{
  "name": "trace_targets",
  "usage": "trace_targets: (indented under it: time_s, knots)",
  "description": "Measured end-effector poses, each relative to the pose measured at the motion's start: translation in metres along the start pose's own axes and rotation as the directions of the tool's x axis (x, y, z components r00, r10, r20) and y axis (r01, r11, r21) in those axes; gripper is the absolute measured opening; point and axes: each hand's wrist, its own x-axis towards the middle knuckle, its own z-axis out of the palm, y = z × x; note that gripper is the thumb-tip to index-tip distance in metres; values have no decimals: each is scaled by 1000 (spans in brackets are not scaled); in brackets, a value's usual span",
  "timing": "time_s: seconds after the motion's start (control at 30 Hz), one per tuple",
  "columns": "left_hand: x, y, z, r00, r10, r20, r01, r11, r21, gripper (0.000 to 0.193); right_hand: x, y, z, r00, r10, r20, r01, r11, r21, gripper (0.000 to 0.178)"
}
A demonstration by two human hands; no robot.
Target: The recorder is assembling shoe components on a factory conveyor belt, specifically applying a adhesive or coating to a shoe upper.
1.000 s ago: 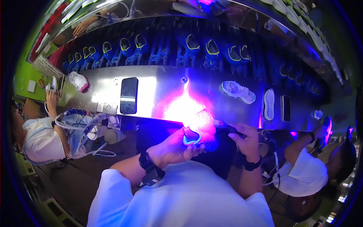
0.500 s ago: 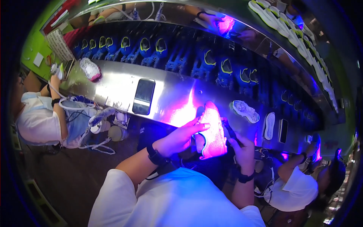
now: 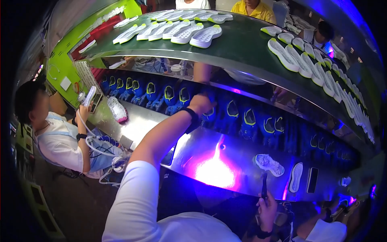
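Observation:
My left hand [image 3: 201,103] is stretched far forward to a row of blue shoes with yellow-green trim on the middle shelf. Its fingers are curled on the top of one blue shoe [image 3: 210,114]. A dark watch band sits on that wrist. My right hand [image 3: 266,209] stays low near my body, shut on a thin dark stick-like tool [image 3: 264,186] that points up. Between the hands, a steel table [image 3: 238,153] glows with a bright pink-violet light patch [image 3: 215,172].
A green belt [image 3: 242,40] above carries several white soles. On the steel table lie a white sole [image 3: 269,164], another sole [image 3: 296,177] and a dark slab [image 3: 311,180]. A seated person [image 3: 60,137] at the left holds a white sole; another works at the lower right.
My left hand has gone from the violet light near my body up to the shelf of blue shoes. The shoe held under the light is gone from there. My right hand has dropped lower.

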Motion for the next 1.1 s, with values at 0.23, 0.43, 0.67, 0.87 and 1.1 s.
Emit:
trace_targets:
  time_s: [0.23,0.43,0.67,0.87,1.1]
  knots:
    - [86,-42,46,982,82,-168,-37,965,258,44,11,11,-13,999,-16,-33,14,998,-59,48]
    - [34,70,63,922,384,-51,-379,921,95,87,30,12,-20,993,53,-107,-55,998,-15,42]
    - [14,74,73,901,391,-187,-403,915,-30,98,43,-14,12,998,-30,-58,30,1000,-6,45]
    - [19,50,71,896,363,-255,-361,931,55,107,36,4,1,999,-29,-20,28,999,-44,47]
    - [-14,142,110,837,488,-249,-478,872,102,112,15,6,-22,993,-21,-117,17,999,-34,44]
